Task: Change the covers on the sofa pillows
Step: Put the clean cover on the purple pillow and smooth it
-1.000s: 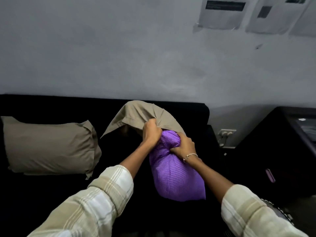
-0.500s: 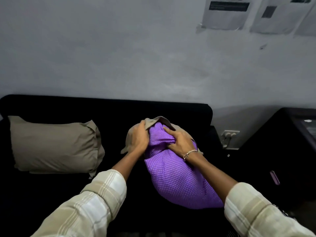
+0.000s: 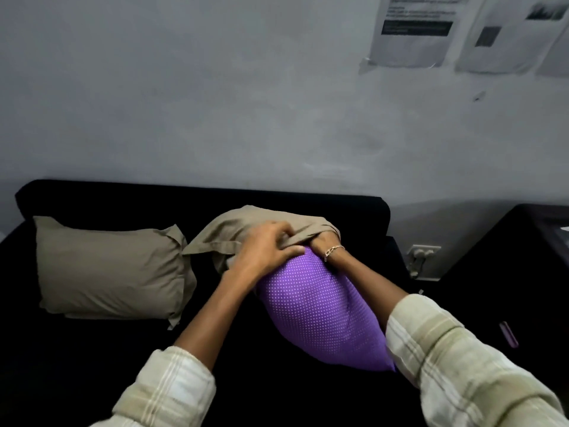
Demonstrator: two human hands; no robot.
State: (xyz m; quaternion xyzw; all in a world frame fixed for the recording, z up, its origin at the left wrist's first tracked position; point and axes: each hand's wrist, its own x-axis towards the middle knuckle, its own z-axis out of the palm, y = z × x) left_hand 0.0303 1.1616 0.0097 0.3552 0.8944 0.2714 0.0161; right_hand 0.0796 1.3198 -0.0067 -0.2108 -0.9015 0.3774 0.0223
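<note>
A black sofa [image 3: 92,349] with a low, soft backrest stands against a pale grey wall [image 3: 215,103]; printed sheets [image 3: 412,29] are taped at 1 o'clock, a wall socket [image 3: 422,253] sits at 3 o'clock beside a dark cabinet [image 3: 508,257]. A finished pillow in a matte taupe cover [image 3: 107,269], rectangular with flanged edges, lies at 9 o'clock on the seat. At centre, the purple pillow [image 3: 320,312], white-dotted and plump, runs its long axis from 5 o'clock up to 11 o'clock, upper end entering the crumpled taupe cover [image 3: 246,226]. The left hand [image 3: 268,251] spreads over pillow and cover, its grip pinching the cover's hem; the right hand [image 3: 323,241], wearing a chain bracelet [image 3: 334,251], is buried under the fabric, so its grip cannot be told. Checked sleeves [image 3: 446,359] cover both forearms.
</note>
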